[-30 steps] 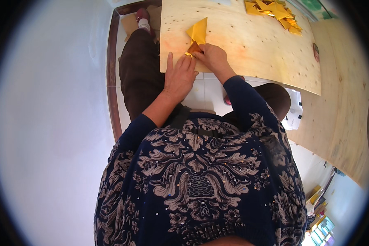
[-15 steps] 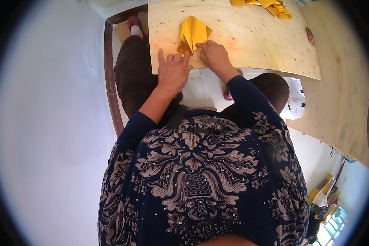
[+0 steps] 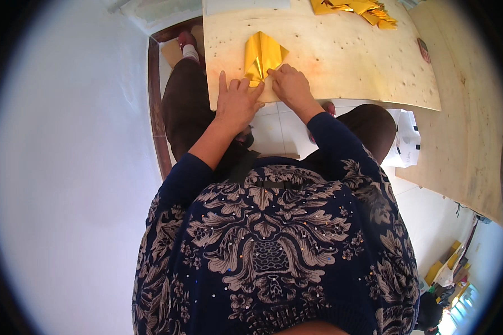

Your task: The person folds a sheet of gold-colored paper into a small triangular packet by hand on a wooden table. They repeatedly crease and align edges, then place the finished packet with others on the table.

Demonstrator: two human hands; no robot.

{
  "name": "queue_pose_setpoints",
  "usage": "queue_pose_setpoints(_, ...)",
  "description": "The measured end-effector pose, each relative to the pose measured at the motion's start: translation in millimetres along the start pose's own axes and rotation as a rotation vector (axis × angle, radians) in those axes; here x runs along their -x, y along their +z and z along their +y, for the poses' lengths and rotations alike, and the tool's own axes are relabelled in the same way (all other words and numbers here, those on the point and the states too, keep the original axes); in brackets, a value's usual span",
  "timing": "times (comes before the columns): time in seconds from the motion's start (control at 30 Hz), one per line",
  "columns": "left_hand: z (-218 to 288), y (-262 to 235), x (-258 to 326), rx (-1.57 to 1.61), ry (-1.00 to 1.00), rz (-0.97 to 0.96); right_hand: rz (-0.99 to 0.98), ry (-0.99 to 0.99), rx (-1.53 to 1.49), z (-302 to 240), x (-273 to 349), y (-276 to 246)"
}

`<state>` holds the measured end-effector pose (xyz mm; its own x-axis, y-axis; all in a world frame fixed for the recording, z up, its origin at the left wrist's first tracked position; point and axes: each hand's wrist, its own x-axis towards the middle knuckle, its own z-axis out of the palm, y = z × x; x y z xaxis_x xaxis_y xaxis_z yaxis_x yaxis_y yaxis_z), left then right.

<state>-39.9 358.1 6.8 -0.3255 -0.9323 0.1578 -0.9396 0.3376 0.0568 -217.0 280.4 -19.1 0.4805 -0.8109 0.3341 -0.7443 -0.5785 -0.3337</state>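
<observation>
A sheet of shiny gold foil paper [image 3: 265,49], folded to a point at its far end, lies near the front edge of the wooden table. Creases run down its middle to a narrowed near end. My left hand [image 3: 237,100] holds that near end at its left side, index finger stretched out past the paper and the other fingers bent, thumb beside the tip. On the right, my right hand [image 3: 292,86] is closed, its fingertips pinching the paper's lower right edge. The part under my fingertips is hidden.
A pile of folded gold paper pieces [image 3: 369,12] lies at the far right of the wooden table [image 3: 341,61]. A small dark, reddish object [image 3: 423,50] sits by the right edge. A white bag [image 3: 406,139] stands below, beside another wooden board [image 3: 458,139]. My knees are under the front edge.
The paper's near left flap, shadowed and brownish before, now looks brighter and flatter. Both hands stay at the near end, with only slight finger shifts. The whole view has tilted slightly.
</observation>
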Motion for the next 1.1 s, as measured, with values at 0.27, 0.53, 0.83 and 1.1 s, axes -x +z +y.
queue_pose_setpoints(0.27, 1.3, 4.0, -0.2, 0.044, 0.009, 0.096, 0.003, 0.240, -0.052, -20.7, -30.8, 1.8)
queue_pose_setpoints(0.53, 3.6, 4.7, -0.9, 0.060, -0.022, 0.017, -0.088, 0.432, -0.028, -25.6, -55.4, 7.7)
queue_pose_setpoints(0.83, 5.0, 11.1, -2.2, 0.049, 0.046, 0.126, -0.062, 0.513, -0.041, -14.0, -48.9, 15.5)
queue_pose_setpoints(1.1, 4.8, 14.2, 1.1, 0.028, 0.037, 0.115, -0.153, 0.564, -0.140, -17.4, -52.9, 14.0)
